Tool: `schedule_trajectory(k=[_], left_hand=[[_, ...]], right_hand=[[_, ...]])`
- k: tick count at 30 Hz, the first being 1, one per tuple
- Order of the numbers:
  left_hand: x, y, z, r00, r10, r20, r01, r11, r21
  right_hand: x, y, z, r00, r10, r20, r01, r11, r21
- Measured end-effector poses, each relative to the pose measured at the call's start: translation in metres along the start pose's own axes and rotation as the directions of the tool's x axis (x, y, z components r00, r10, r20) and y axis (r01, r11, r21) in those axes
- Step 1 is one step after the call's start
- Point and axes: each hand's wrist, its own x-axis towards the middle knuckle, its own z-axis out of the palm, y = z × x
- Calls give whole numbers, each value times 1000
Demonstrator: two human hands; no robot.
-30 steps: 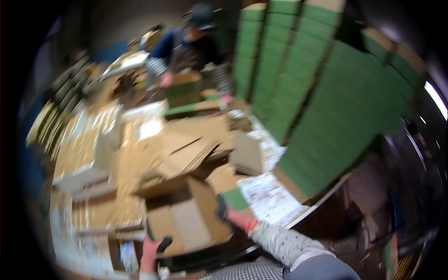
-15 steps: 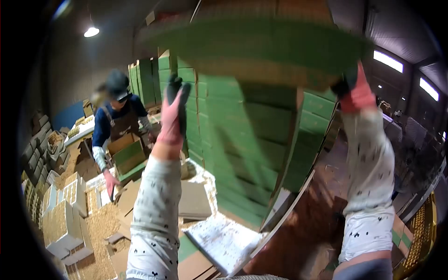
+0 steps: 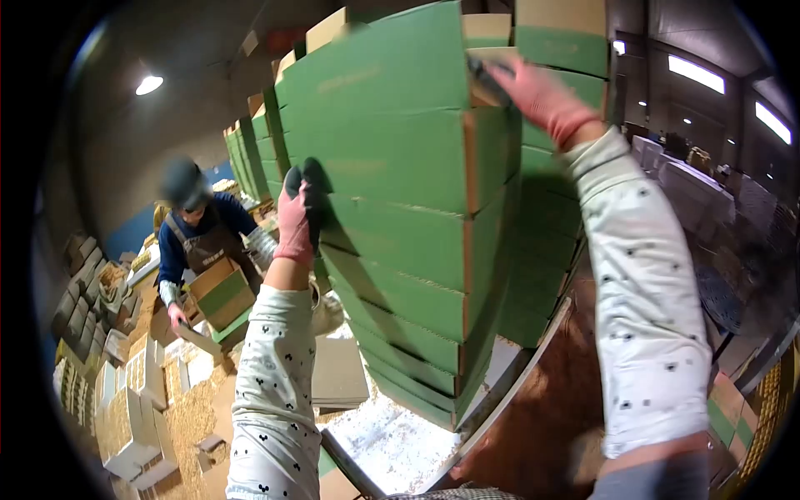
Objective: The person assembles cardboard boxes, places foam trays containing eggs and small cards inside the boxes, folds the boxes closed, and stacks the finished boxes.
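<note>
A tall stack of green and brown cardboard boxes (image 3: 392, 167) rises in front of me. My left hand (image 3: 298, 208), in a pink glove with dark fingers, is upright at the stack's left side, its fingers apart and nothing in them. My right hand (image 3: 533, 92), gloved the same way, is at the upper right edge of the top box, with its dark fingers bent over that corner. Whether its fingers grip the cardboard is hard to see.
At the left, a person (image 3: 200, 221) in an apron handles an open box (image 3: 221, 296). Flat cardboard sheets (image 3: 337, 371) and a white littered surface (image 3: 387, 442) lie below. More green stacks (image 3: 546, 242) stand behind; white trays (image 3: 129, 425) sit lower left.
The green box that was held overhead now tops the stack. Both hands have come down from it somewhat or shifted inward. The person at the left now has a hand on a cardboard piece.
</note>
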Motion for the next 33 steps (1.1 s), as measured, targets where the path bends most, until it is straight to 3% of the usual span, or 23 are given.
schedule_trajectory(k=[1,3,5,6,7,9,11,12,13,14,16,17,18,19,20,21,23,25,27,28,29,31,33], left_hand=[[-2,4,1,1000,9,-20,-9,1000,11],[-6,-7,-30,984,-174,45,167,978,125],[-68,14,-54,906,-339,255,308,939,153],[-102,-5,-96,852,-441,282,235,804,547],[-145,-2,-134,679,-652,337,315,674,668],[-236,-8,-227,339,-936,94,142,150,978],[-337,-24,-327,-28,-943,-333,-173,-323,930],[-396,-21,-372,133,-914,-384,-119,-399,909],[-445,-13,-406,292,-855,-429,-64,-465,883],[-454,-7,-434,288,-890,-353,113,-334,936],[-445,14,-435,458,-798,-393,-11,-447,895],[-445,22,-440,701,-645,-305,40,-391,919],[-413,53,-425,731,-634,-253,63,-306,950],[-375,98,-402,769,-607,-199,80,-218,973],[-360,133,-386,860,-506,-65,-3,-132,991],[-353,160,-372,921,-384,61,-92,-62,994],[-360,196,-348,910,-403,98,-131,-54,990],[-396,212,-330,952,-293,85,-121,-108,987],[-426,242,-314,966,-253,46,-28,75,997],[-453,247,-305,984,-132,121,-107,111,988],[-475,251,-300,981,-16,193,-189,141,972],[-489,270,-297,975,-7,221,-209,295,932],[-474,302,-294,891,-13,453,-399,452,798]], right_hand=[[3,28,37,994,-14,-109,43,962,269],[9,81,109,946,-40,-323,266,666,697],[-30,93,140,913,246,-326,241,321,916],[-59,97,154,874,417,-248,193,170,966],[-94,101,165,823,543,-165,159,59,985],[-171,86,181,811,577,-97,55,90,994],[-234,39,178,902,388,-186,-47,519,854],[-265,16,176,931,287,-227,-40,698,715],[-268,-23,175,947,260,-187,-39,672,740],[-274,-67,166,959,239,-152,-42,651,758],[-289,-157,147,986,103,-128,34,636,771],[-293,-201,140,991,-22,-135,119,620,776],[-280,-248,143,944,-251,-215,323,562,762],[-280,-284,156,937,-271,-218,328,475,816],[-274,-312,159,858,-486,-165,422,485,766],[-268,-348,156,783,-620,57,483,663,572],[-278,-396,196,596,-765,247,687,644,336],[-297,-411,223,473,-759,447,650,643,405],[-276,-424,211,360,-747,558,535,656,533],[-271,-422,219,229,-760,608,320,649,690],[-279,-414,239,322,-864,388,569,504,650],[-263,-441,229,397,-813,426,692,570,442],[-240,-480,230,591,-749,299,577,651,493]])
